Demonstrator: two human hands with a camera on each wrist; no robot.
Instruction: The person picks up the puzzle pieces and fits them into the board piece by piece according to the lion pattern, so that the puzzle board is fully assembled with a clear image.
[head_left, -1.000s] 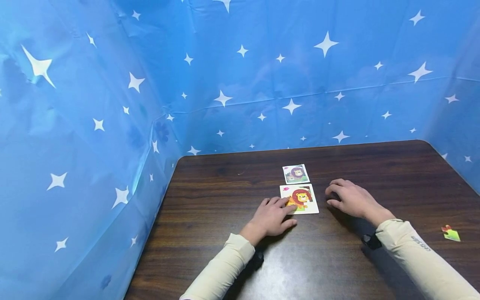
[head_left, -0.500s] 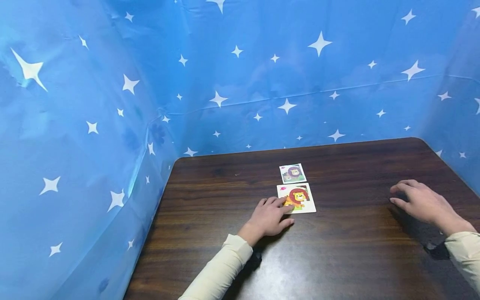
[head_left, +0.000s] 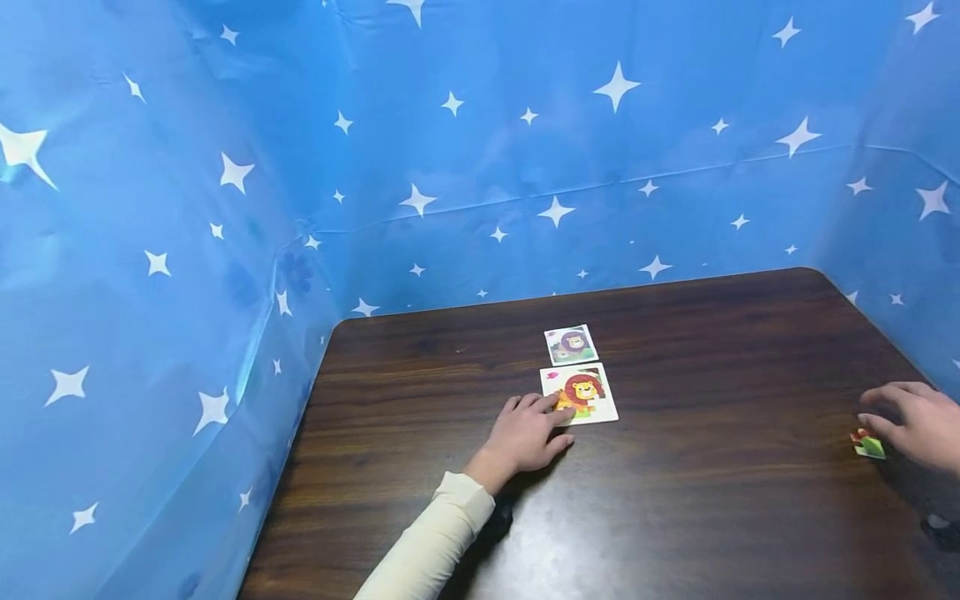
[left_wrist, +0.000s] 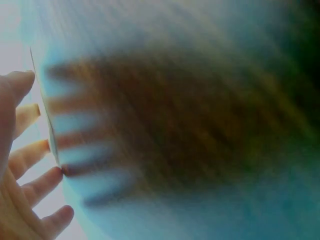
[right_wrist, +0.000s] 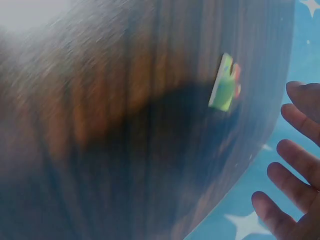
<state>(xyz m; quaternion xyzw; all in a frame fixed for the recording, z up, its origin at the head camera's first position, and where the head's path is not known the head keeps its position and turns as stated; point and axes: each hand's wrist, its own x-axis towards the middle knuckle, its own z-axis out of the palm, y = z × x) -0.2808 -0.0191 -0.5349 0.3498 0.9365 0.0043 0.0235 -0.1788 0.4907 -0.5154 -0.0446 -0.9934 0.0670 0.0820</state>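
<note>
My left hand (head_left: pixel 521 433) rests with its fingers spread on the left part of a lion jigsaw puzzle (head_left: pixel 597 410), which has a white border and a white gap at its lower right. At the far right, my right hand (head_left: pixel 918 421) hovers with loosely bent fingers just beside a loose green and red puzzle piece (head_left: pixel 870 447). Nothing is between those fingers. In the right wrist view the same puzzle piece (right_wrist: pixel 223 90) lies flat on the table, apart from the fingertips (right_wrist: pixel 295 92). Blur and glare dominate the left wrist view, where the left fingers (left_wrist: pixel 42 185) reach the puzzle's edge.
Behind the puzzle lies a smaller card (head_left: pixel 572 345) with a paler lion picture. Both lie on a dark wood-grain table (head_left: pixel 712 500) with rounded far corners. A blue cloth (head_left: pixel 480 150) with white stars hangs around its back and sides.
My right hand has travelled right, from beside the puzzle to the loose puzzle piece. The head view has turned slightly right. My left hand stays on the puzzle.
</note>
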